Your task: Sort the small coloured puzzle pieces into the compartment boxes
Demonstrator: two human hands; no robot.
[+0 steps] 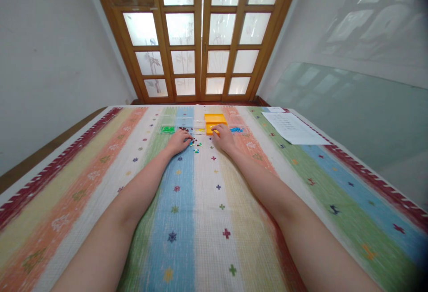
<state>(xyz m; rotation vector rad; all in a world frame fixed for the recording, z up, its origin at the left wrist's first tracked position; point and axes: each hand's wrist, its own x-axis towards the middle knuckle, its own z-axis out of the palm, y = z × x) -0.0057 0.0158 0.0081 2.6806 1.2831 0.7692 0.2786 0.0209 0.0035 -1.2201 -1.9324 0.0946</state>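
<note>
Bare forearms (133, 207) reach forward from the bottom edge over the striped, cloth-covered surface (203, 220), converging well ahead. Just beyond the near wrists, a loose scatter of tiny mixed pieces (196, 146) lies on the cloth between the two hands. The left hand (180, 142) rests at its left side, fingers bent and close together, fingertips at the pieces; whether one is pinched cannot be told. Such bits look light and stiff, probably plastic, likely easy to flick away, so a fingertip pinch at the edges should suit them. They point every way, and each is too small to show a long axis.

Slightly farther, the right hand (223, 137) hangs over the near half of an orange box (216, 117), fingers curled in a narrow grip; I cannot tell if anything is in it. That box stands open, its lid half pointing away from the person, its longer side seemingly running left to right. It looks rigid and light, best held by the side walls.

Alongside sit clear containers (167, 133): green pieces (167, 129) at left, dark red pieces (183, 129), yellow pieces (200, 130), then blue pieces (236, 129) at right. Papers (294, 128) lie farther right; wooden glazed doors (204, 47) close the background.
</note>
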